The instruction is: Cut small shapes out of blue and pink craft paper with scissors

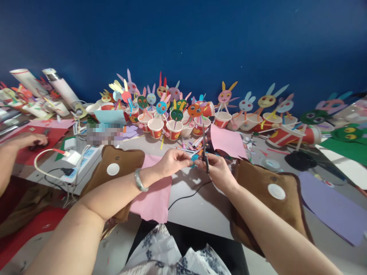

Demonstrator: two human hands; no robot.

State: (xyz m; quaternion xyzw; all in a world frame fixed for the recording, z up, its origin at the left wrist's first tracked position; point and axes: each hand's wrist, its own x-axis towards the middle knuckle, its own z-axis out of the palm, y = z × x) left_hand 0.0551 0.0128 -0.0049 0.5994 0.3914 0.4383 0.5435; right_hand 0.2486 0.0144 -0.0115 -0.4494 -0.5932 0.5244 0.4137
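Observation:
Above the middle of the table, my left hand [173, 162] pinches a small blue piece of paper [195, 157], with a thin pale strip beside its fingertips. The fingertips of my right hand [219, 172] are at the paper's other side. Scissors [204, 152] are gripped in that same hand, blades pointing up and away. Whether the blades are parted is hard to make out. Coloured paper scraps [189, 143] lie just beyond both hands. A pink paper sheet [155, 191] lies under my left forearm.
Paper cups [156, 128] holding paper rabbit figures [177, 114] line the back by the blue wall. Brown cushions [266, 206] flank my arms. At left are a power strip [82, 166] with cables and another person's hand [31, 140]. Purple paper [335, 210] lies right.

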